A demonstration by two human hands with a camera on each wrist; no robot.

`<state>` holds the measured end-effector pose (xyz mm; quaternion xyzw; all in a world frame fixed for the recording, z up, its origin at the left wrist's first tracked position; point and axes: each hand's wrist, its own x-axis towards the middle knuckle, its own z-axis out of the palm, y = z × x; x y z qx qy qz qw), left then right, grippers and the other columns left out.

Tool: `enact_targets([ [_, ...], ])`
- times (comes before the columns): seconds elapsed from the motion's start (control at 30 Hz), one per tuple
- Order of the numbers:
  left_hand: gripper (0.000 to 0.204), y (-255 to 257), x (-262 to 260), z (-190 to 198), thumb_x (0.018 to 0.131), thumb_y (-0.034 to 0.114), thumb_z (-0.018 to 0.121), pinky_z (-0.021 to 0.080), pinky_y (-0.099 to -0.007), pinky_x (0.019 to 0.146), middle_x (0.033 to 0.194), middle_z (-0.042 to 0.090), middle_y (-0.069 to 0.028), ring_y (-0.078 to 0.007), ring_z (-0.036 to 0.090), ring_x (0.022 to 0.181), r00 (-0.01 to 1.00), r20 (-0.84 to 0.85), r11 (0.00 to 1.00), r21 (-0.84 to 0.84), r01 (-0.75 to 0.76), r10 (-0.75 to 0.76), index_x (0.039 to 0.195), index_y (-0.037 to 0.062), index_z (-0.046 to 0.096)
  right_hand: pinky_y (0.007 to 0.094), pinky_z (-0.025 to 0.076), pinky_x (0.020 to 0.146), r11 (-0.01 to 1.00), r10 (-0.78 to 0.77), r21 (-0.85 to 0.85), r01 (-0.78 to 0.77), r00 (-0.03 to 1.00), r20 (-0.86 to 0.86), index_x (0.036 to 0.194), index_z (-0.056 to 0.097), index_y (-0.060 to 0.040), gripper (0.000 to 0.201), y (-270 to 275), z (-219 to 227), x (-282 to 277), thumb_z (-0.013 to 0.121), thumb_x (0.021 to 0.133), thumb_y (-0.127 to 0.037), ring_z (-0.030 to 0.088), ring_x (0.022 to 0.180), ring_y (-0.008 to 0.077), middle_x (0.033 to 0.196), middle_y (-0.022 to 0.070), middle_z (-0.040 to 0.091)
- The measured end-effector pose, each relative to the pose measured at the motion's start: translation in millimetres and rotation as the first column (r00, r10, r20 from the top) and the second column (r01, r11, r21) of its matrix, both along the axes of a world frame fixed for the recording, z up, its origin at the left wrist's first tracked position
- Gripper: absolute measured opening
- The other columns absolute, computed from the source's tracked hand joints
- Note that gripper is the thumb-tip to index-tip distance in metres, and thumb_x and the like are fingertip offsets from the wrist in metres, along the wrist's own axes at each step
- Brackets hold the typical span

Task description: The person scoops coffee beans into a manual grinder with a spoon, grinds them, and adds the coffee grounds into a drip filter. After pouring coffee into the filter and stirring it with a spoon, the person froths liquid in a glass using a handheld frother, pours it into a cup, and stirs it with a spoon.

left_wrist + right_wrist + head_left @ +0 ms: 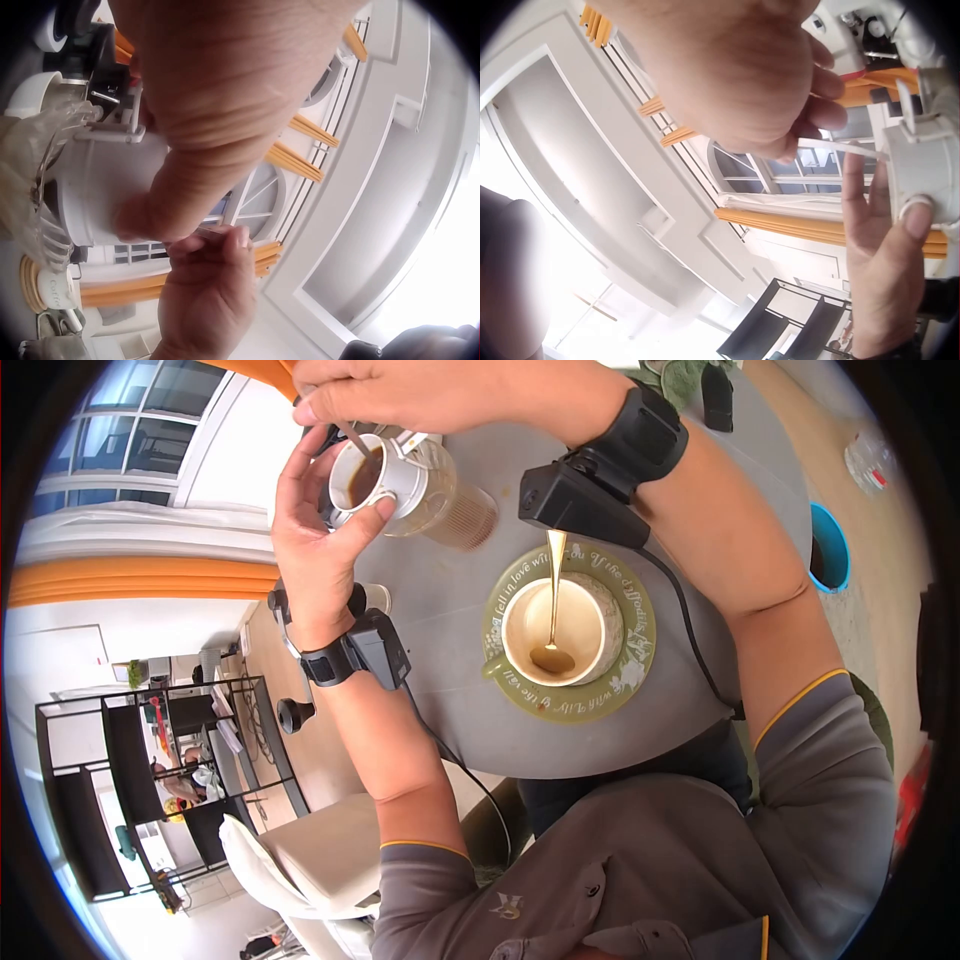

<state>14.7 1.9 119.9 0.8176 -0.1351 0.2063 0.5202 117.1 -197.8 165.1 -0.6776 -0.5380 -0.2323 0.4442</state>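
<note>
The left hand [322,550] grips a white and clear container [418,490] tilted over the table, its open mouth showing dark brown liquid [364,482]. From above, the right hand [400,395] pinches a thin stick-like utensil [358,442], whose lower end goes into the liquid. In the right wrist view the utensil [844,147] runs from the right hand [780,97] to the container [922,169]. A cream cup [607,622] holding a gold spoon [554,595] stands on a green lettered saucer [637,615].
The grey round table [440,705] carries a small white item [377,598] beside the left wrist. Green cloth [682,382] and a black object [717,398] lie at the far edge. A blue bin [832,548] and a plastic bottle [868,464] are on the floor. Black cables hang from both wrist cameras.
</note>
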Motion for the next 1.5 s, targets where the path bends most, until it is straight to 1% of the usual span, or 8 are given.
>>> enact_targets([
  [0.17,0.087,-1.3,0.0,2.3,0.071,0.004,0.088,0.043,-0.0383,0.11,0.132,0.064,-0.015,-0.0235,0.059,0.123,0.999,-0.041,1.0,-0.027,0.003,-0.004,0.148,0.0008,0.046,0.0491,0.055,0.074,0.999,-0.033,0.039,0.029,0.995,0.097,0.076,0.07,0.0044,0.03,10.1,-9.9,4.7,0.058,0.091,-0.019,0.068,0.075,0.0429,0.075,0.0267,0.068],
  [0.5,0.089,6.1,-0.8,0.2,0.071,0.004,0.088,0.044,-0.0392,0.108,0.13,0.066,-0.0155,-0.0242,0.06,0.122,0.999,-0.05,0.999,-0.03,0.013,-0.015,0.148,0.0,0.044,0.0481,0.055,0.075,1.0,0.007,-0.001,-0.007,1.0,-0.001,0.079,0.071,0.0063,0.028,12.1,-10.7,5.2,0.058,0.089,-0.017,0.068,0.075,0.0433,0.077,0.0281,0.068],
  [0.77,0.09,7.0,0.7,4.6,0.069,0.002,0.089,0.048,-0.0396,0.106,0.127,0.067,-0.015,-0.024,0.061,0.121,0.998,-0.06,1.0,-0.022,-0.017,0.015,0.148,0.0037,0.046,0.0474,0.055,0.073,0.99,-0.121,-0.078,0.117,0.992,-0.045,0.075,0.068,0.0088,0.03,0.7,0.1,-13.2,0.056,0.09,-0.014,0.069,0.072,0.0426,0.074,0.0292,0.066],
  [0.87,0.09,5.1,-1.7,6.5,0.07,0.001,0.089,0.048,-0.0391,0.106,0.127,0.068,-0.0155,-0.0238,0.061,0.12,0.998,-0.068,0.997,-0.07,0.008,-0.012,0.149,0.0025,0.045,0.0472,0.055,0.073,0.995,-0.041,-0.097,0.029,0.992,-0.122,0.075,0.068,0.0087,0.03,-9.6,8.3,-17.7,0.056,0.09,-0.014,0.068,0.072,0.0426,0.073,0.0289,0.066],
  [1.1,0.09,1.0,-3.7,10.9,0.071,0.0,0.087,0.05,-0.0377,0.104,0.127,0.067,-0.0159,-0.023,0.061,0.12,0.999,-0.045,1.0,-0.018,-0.019,0.018,0.149,0.0,0.043,0.0479,0.056,0.073,0.999,-0.032,-0.011,0.031,0.994,-0.101,0.076,0.069,0.0076,0.03,-3.5,4.0,-16.0,0.057,0.091,-0.016,0.069,0.072,0.0429,0.074,0.0281,0.067],
  [1.17,0.091,-4.6,-6.7,11.5,0.072,0.001,0.087,0.05,-0.0371,0.103,0.129,0.065,-0.0162,-0.0231,0.061,0.121,0.996,-0.086,0.995,-0.091,-0.04,0.032,0.15,0.0001,0.041,0.0486,0.056,0.072,0.991,-0.131,0.002,0.131,0.987,0.095,0.077,0.071,0.0062,0.029,8.4,-2.6,-5.8,0.058,0.09,-0.016,0.069,0.073,0.0427,0.075,0.0264,0.068],
  [1.37,0.091,-7.9,-11.1,4.6,0.075,0.002,0.086,0.051,-0.0367,0.101,0.132,0.063,-0.0173,-0.0237,0.061,0.121,0.995,-0.069,0.995,-0.062,-0.08,0.076,0.152,0.0003,0.038,0.0483,0.057,0.071,0.99,-0.095,-0.076,0.118,0.962,0.257,0.074,0.073,0.005,0.028,13.0,-0.4,2.1,0.058,0.087,-0.014,0.07,0.075,0.0419,0.076,0.0256,0.069],
  [1.5,0.093,-7.3,-7.3,-2.3,0.078,0.001,0.085,0.051,-0.0372,0.102,0.133,0.062,-0.0176,-0.024,0.061,0.121,0.995,-0.073,0.994,-0.077,-0.076,0.07,0.154,0.0004,0.033,0.0488,0.056,0.072,0.995,-0.089,-0.031,0.099,0.969,0.229,0.075,0.073,0.0065,0.028,6.5,2.3,1.6,0.058,0.086,-0.014,0.07,0.077,0.0431,0.078,0.0274,0.069],
])
